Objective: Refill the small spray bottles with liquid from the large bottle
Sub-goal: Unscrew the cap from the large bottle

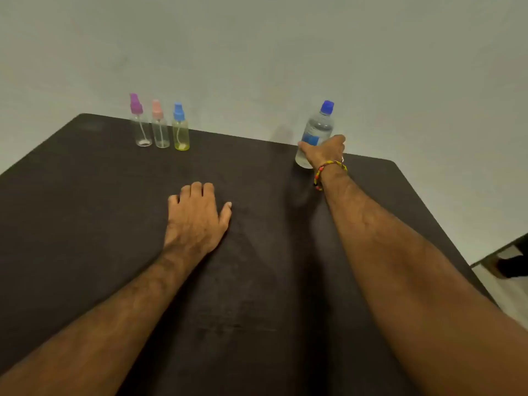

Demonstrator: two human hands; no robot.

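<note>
My right hand [324, 152] is reached out to the far right of the table [257, 281], fingers wrapped round the lower body of the big water bottle [315, 132]. Bottle is upright, base on the table near the back edge, blue cap [327, 106] on, blue label partly covered by my thumb. Clear liquid inside, level looks high but I can't read it exactly. Beaded bracelet [328, 171] on that wrist.

My left hand [197, 215] lies palm down on the table near the middle, fingers relaxed and slightly bent, holding nothing.

Three small spray bottles stand in a row at the far left, close to the back edge, just beside each other, well apart from the big bottle: purple-top bottle [140, 124] leftmost, pink-top bottle [159, 127] in the middle, blue-top bottle [180, 130] on the right with a yellow-tinted body. All three upright with spray heads on. They look empty or nearly so; can't tell for sure.

Plain pale wall [257, 52] behind the table.
</note>
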